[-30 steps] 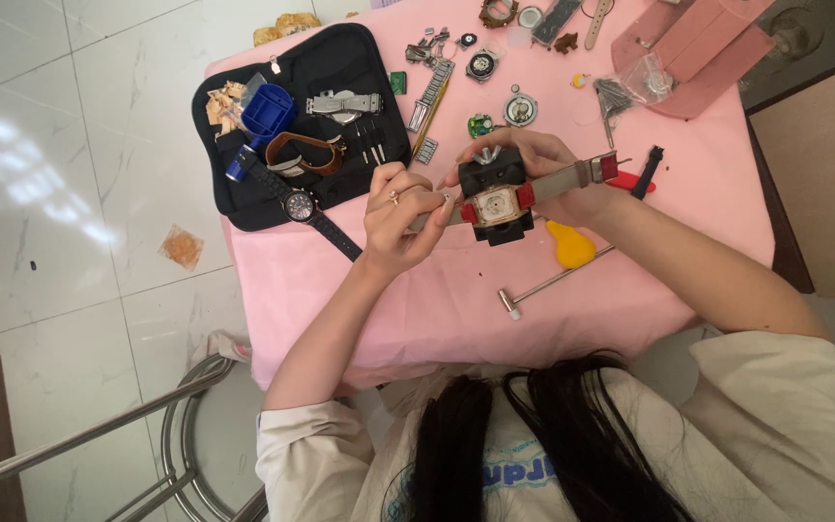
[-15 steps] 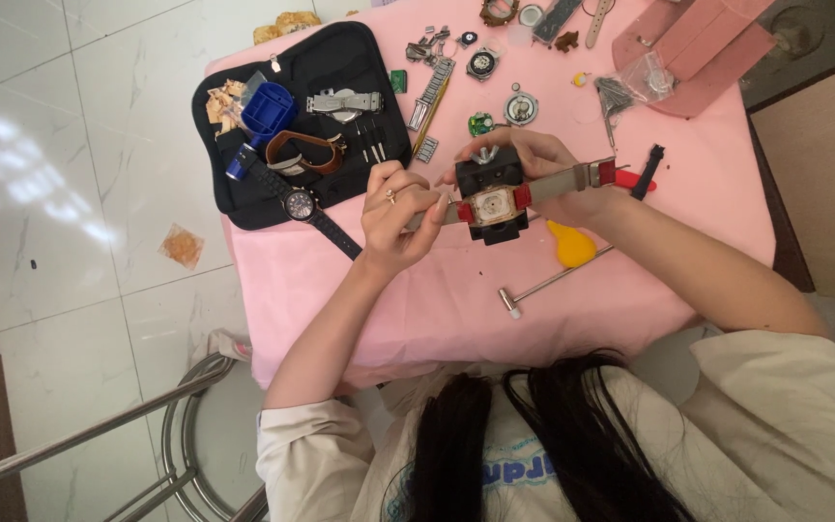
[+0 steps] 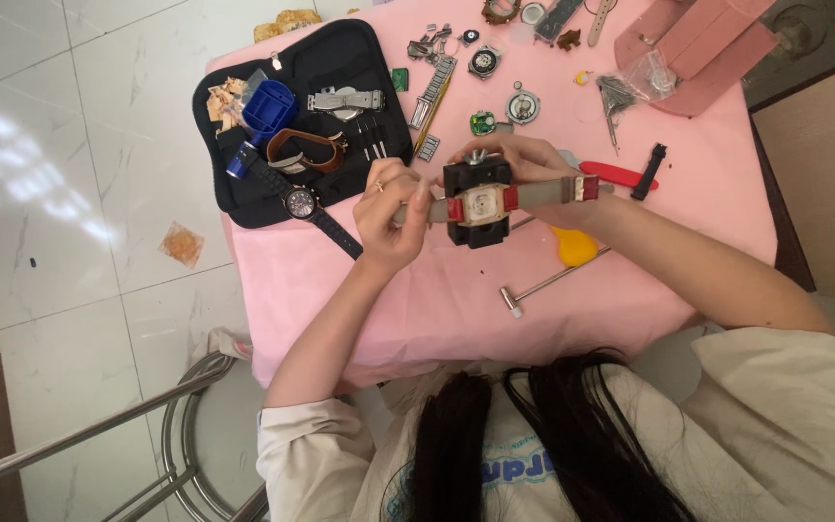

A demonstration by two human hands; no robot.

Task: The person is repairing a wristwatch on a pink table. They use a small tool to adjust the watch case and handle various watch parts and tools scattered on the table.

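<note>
Both hands hold a black holder (image 3: 476, 203) with a watch (image 3: 481, 204) clamped in it above the pink table (image 3: 417, 300). The left hand (image 3: 393, 217) curls its fingers around the strap end, hiding it. The right hand (image 3: 533, 174) grips the holder's far side, fingertips hidden behind the block. A small hammer (image 3: 543, 285) lies near
</note>
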